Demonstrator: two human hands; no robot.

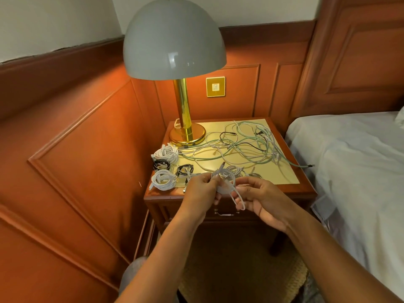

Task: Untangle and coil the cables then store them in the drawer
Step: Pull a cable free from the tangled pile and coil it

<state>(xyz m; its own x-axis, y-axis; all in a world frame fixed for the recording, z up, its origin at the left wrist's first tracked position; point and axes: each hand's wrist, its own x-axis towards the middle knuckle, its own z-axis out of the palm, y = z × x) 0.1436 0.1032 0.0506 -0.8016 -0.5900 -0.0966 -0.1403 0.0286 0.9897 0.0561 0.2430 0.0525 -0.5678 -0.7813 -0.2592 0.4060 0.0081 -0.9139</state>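
Observation:
My left hand (pixel 202 189) grips a small coil of white cable (pixel 226 182) above the nightstand's front edge. My right hand (pixel 260 199) pinches a loose loop of the same cable that hangs down in front of the drawer (pixel 225 212). The drawer is closed, and its metal handle shows between my hands. A tangle of white, green and black cables (pixel 240 145) spreads over the nightstand top (pixel 284 178). Several coiled cables lie at the left: a white coil (pixel 166 153), a black coil (pixel 161 164), another white coil (pixel 163 179) and a black coil (pixel 184 169).
A brass lamp (pixel 185 127) with a grey dome shade stands at the nightstand's back left. A bed with white sheets (pixel 354 162) borders the right side. Wood-panelled wall closes off the left and back. A green cable end (pixel 306 165) hangs over the right edge.

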